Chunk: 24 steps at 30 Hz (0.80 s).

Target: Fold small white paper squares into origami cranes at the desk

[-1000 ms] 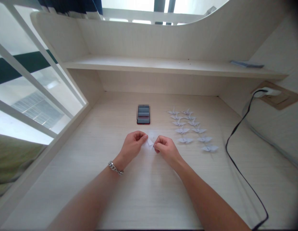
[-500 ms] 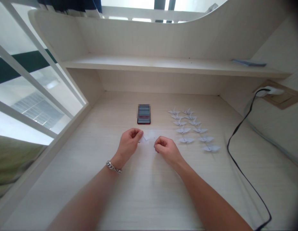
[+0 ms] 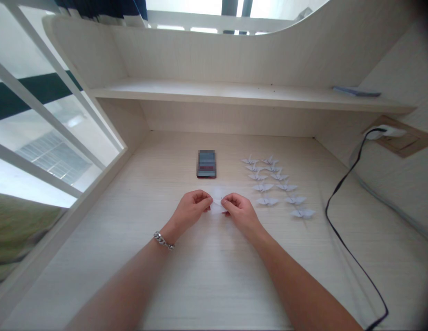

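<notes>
Between my hands is a small piece of folded white paper (image 3: 217, 202), pale against the desk, so its exact shape is hard to make out. My left hand (image 3: 194, 205) pinches its left side between thumb and fingers; a chain bracelet (image 3: 163, 240) circles that wrist. From the other side, my right hand (image 3: 239, 209) is closed in a pinch on the paper's right edge. To the right of my hands, several white paper cranes (image 3: 268, 202) stand in two rough columns on the desk.
A phone (image 3: 206, 164) lies on the desk (image 3: 186, 294) beyond my hands. On the right, a black cable (image 3: 333, 225) runs from a wall socket (image 3: 402, 136) down across the desk. A shelf (image 3: 214, 90) spans the back, with a thin bluish item (image 3: 356, 92) at its right end.
My left hand has moved right and slightly nearer me with the paper. My right hand, apart from it before, now pinches its right side. The cranes and phone have stayed put.
</notes>
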### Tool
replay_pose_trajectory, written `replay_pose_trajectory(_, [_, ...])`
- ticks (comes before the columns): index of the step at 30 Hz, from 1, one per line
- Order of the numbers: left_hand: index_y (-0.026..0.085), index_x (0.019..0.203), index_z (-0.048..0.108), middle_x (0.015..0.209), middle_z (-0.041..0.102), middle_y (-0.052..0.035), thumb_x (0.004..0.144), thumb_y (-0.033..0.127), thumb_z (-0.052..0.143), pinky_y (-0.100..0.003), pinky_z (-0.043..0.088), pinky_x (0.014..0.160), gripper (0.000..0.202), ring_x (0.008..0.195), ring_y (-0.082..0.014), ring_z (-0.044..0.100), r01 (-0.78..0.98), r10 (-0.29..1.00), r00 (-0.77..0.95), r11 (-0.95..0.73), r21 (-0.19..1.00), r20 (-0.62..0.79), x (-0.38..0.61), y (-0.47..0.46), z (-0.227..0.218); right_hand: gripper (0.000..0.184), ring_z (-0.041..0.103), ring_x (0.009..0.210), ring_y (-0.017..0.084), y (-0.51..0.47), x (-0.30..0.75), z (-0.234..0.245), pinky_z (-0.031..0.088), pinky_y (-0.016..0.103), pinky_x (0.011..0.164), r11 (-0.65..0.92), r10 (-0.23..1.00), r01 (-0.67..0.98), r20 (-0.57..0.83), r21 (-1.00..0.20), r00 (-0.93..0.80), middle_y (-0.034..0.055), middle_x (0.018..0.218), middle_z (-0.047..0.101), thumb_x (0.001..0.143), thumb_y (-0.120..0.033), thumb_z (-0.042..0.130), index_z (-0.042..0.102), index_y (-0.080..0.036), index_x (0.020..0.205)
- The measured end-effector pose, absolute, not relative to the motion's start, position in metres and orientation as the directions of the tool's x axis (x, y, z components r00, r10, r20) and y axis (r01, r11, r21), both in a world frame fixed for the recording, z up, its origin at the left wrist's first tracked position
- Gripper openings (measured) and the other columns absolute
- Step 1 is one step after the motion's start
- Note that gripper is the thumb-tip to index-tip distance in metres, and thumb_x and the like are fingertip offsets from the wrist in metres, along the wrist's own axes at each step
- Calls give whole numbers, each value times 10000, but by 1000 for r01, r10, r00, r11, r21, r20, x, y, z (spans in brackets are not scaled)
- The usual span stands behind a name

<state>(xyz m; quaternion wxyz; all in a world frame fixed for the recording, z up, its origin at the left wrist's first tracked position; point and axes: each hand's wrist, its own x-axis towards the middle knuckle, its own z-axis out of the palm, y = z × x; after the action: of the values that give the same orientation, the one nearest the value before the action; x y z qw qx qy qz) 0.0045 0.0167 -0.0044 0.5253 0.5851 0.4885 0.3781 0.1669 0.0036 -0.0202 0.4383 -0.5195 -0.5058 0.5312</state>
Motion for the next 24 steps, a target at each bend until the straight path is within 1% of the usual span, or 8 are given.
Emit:
replay_pose_trajectory(3, [138, 700, 632, 602, 589, -10, 720, 268, 548, -224, 394, 541, 156, 568, -120, 514, 267, 945, 324, -36, 963, -54, 1, 15, -5, 131, 505, 574, 116, 3, 168, -21, 436, 234, 545, -66, 986, 139, -85, -988, -142, -16, 620, 548, 726, -293, 537, 572, -168, 713])
replay_pose_trajectory(6, [148, 688, 656, 619, 607, -14, 703, 246, 537, -222, 386, 541, 154, 589, -131, 522, 333, 931, 365, -99, 938, -31, 1, 13, -4, 117, 488, 559, 110, 1, 169, -20, 408, 227, 538, -18, 980, 203, -57, -979, -192, -21, 596, 540, 721, -268, 528, 574, -168, 680])
replay_pose_trajectory(9, [146, 660, 663, 595, 602, -10, 682, 223, 535, -216, 374, 526, 151, 571, -126, 510, 353, 921, 387, -108, 929, -40, 0, 12, -1, 111, 473, 535, 102, 1, 171, -16, 395, 222, 519, -42, 966, 179, -85, -983, -245, -27, 577, 532, 704, -254, 533, 580, -161, 663])
replay_pose_trajectory(12, [135, 656, 662, 566, 591, -6, 666, 189, 529, -215, 382, 526, 144, 550, -120, 512, 322, 900, 427, -57, 945, -91, -1, 13, 4, 100, 471, 526, 96, 1, 171, -11, 403, 217, 508, -84, 956, 134, -118, -987, -270, -30, 564, 530, 681, -235, 540, 590, -154, 648])
replay_pose_trajectory(16, [130, 641, 653, 562, 606, -17, 651, 164, 537, -220, 401, 525, 121, 538, -120, 527, 292, 873, 463, 10, 956, -151, -7, 14, 10, 97, 465, 507, 87, 2, 174, -8, 405, 206, 484, -128, 954, 102, -151, -986, -259, -29, 547, 526, 660, -223, 549, 600, -147, 628])
replay_pose_trajectory(19, [129, 604, 643, 548, 611, -28, 644, 175, 559, -225, 405, 516, 103, 524, -120, 527, 282, 860, 476, 47, 958, -183, -16, 17, 13, 102, 455, 478, 82, 6, 181, -6, 387, 199, 447, -170, 964, 54, -177, -984, -198, -27, 532, 521, 638, -237, 567, 595, -144, 609])
replay_pose_trajectory(22, [127, 587, 631, 542, 600, -28, 644, 166, 558, -227, 405, 520, 101, 526, -116, 519, 256, 886, 436, 45, 965, -157, -25, 22, 14, 136, 438, 463, 79, 10, 192, -3, 385, 201, 432, -157, 984, -44, -153, -987, -93, -29, 521, 500, 631, -275, 585, 579, -142, 599])
replay_pose_trajectory(24, [122, 617, 634, 564, 599, -32, 675, 195, 557, -230, 409, 533, 121, 533, -112, 515, 201, 915, 384, 50, 978, -125, -28, 24, 14, 145, 440, 467, 81, 11, 195, -2, 394, 204, 443, -136, 988, -34, -134, -990, -73, -29, 523, 498, 642, -285, 587, 580, -144, 611])
